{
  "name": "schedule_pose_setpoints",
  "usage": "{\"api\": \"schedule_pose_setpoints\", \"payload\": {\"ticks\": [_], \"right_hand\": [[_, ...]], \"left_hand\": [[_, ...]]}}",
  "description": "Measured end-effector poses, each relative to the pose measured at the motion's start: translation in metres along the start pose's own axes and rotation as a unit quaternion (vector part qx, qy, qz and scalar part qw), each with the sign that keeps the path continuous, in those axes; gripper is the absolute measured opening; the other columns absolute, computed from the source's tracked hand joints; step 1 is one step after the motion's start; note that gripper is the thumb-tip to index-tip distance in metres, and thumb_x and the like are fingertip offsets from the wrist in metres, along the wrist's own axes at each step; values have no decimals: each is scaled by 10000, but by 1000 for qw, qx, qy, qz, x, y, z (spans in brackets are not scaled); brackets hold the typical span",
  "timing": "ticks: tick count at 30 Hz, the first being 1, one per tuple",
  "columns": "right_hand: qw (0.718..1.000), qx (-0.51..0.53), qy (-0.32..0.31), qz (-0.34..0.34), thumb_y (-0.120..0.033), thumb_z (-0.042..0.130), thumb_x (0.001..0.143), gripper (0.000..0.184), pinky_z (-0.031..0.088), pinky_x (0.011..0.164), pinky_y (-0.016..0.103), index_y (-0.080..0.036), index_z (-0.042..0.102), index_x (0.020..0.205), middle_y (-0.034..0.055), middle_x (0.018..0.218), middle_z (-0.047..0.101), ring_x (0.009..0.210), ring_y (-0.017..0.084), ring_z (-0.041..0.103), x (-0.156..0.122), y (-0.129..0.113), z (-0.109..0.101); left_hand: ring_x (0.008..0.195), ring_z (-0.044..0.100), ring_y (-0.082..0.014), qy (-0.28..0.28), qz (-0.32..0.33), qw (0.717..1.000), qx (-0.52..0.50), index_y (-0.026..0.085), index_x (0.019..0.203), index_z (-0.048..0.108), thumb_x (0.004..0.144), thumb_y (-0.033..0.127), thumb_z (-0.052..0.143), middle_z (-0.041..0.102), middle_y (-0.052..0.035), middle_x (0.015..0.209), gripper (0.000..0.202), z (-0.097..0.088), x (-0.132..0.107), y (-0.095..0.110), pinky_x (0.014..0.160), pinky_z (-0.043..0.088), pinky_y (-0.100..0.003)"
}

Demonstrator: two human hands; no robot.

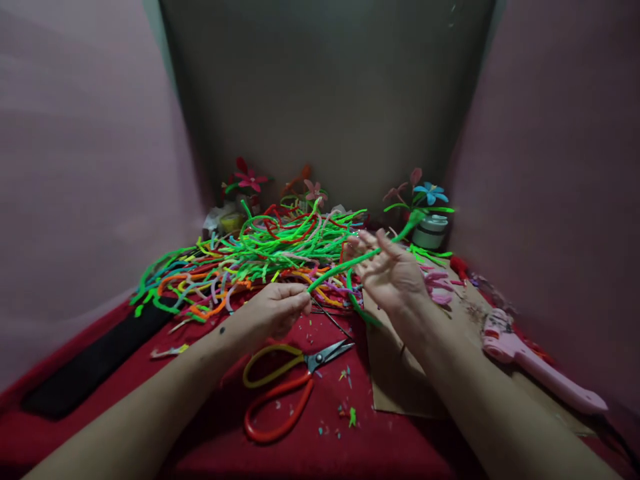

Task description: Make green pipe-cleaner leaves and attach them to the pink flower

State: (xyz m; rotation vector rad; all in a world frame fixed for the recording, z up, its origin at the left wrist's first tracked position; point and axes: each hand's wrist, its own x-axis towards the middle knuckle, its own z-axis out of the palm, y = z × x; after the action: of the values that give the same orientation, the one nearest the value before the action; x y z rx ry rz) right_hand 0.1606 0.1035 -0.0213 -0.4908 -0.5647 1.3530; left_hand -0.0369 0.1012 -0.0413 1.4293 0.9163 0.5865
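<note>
Your green stem (340,269), held above the red cloth (360,447), looks formed up to its thick far tip (417,217), while the heap of loose strands (300,243) seems left unused; your left hand (280,308) pinches the stem's near end and your right hand (395,277), loosely open, lets it cross the fingers.

Black strip (95,361) on red cloth (370,447) — blue flower (431,193) above white jar (430,236).

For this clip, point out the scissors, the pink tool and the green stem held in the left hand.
Scissors (316,362): head view, by the pivot.
Pink tool (543,369): head view, on its handle.
Green stem (346,265): head view, partway along its length.
</note>
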Motion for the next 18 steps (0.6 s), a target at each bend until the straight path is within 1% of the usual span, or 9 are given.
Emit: {"api": "schedule_pose_setpoints", "payload": {"ticks": [2,4,7,9,11,13,15,18], "right_hand": [[997,-72,-1,15,-222,690,634,168,446,572,213,-151,590,749,7,726,620,694,115,585,-6,17,0],[993,-116,-19,11,-264,702,627,205,436,533,209,-132,607,753,16,718,620,626,105,573,-11,29,0],[992,-127,-6,21,-308,727,603,243,429,459,210,-124,598,694,9,627,614,503,96,555,-11,35,0],[993,-113,6,41,-289,757,566,252,445,438,218,-124,586,651,7,587,618,463,102,558,-9,35,-1],[995,-82,4,49,-260,779,534,257,475,450,233,-130,577,623,3,560,622,465,118,578,-8,34,-2],[998,-50,-9,37,-227,786,520,248,507,487,255,-139,572,609,-1,544,627,495,139,607,-7,34,-4],[999,-37,-23,18,-189,779,524,224,525,518,271,-143,575,602,5,545,639,518,154,627,-8,35,-5],[998,-47,-26,20,-158,761,534,186,520,489,260,-141,588,599,-1,527,631,489,145,616,-10,36,-5]], "left_hand": [[364,170,-33,23,11,999,21,161,659,467,771,430,507,251,97,423,295,1,0,2,353,150,-164],[377,187,-33,40,22,997,59,159,643,455,776,428,497,260,91,438,303,3,0,3,360,158,-160],[398,220,-33,58,45,991,110,151,620,457,764,422,514,292,78,463,313,4,1,5,369,162,-156],[397,220,-32,60,46,991,108,149,615,461,755,426,529,298,77,464,317,3,1,4,368,161,-156],[380,193,-31,41,26,997,59,154,639,470,759,436,529,274,86,448,312,1,1,3,362,154,-157],[360,153,-30,1,5,1000,-16,159,679,484,774,434,520,239,100,424,293,-3,1,0,352,144,-158],[345,122,-29,-50,-6,995,-84,160,701,494,789,406,516,216,108,403,262,-5,-1,-2,343,138,-158],[320,143,-30,-109,-24,986,-127,156,708,506,805,355,506,238,106,381,222,-6,-4,-2,329,169,-155]]}}
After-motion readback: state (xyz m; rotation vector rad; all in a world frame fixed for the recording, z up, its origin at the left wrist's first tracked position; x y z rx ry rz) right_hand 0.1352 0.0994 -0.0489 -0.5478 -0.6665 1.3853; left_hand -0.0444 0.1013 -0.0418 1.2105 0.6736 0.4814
